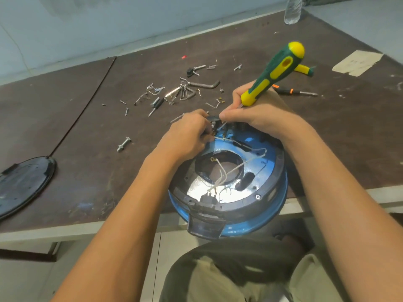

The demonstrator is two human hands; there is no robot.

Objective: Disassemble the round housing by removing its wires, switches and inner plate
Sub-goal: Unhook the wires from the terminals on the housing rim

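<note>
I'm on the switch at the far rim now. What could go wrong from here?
1. The round housing overhangs the near edge of the table; prying force might tip it off.
2. The screwdriver in the right hand works close to the left hand pinching the switch; a slip could jab its fingers.
3. The white wires lie loose in the opening and could snag.

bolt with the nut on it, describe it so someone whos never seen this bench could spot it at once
On the dark brown table, find the blue round housing at the near edge. Just left of the left hand working on it, a bolt lies alone on bare tabletop. Unlike the small screws scattered farther back, it is thick and has a nut threaded on.
</note>
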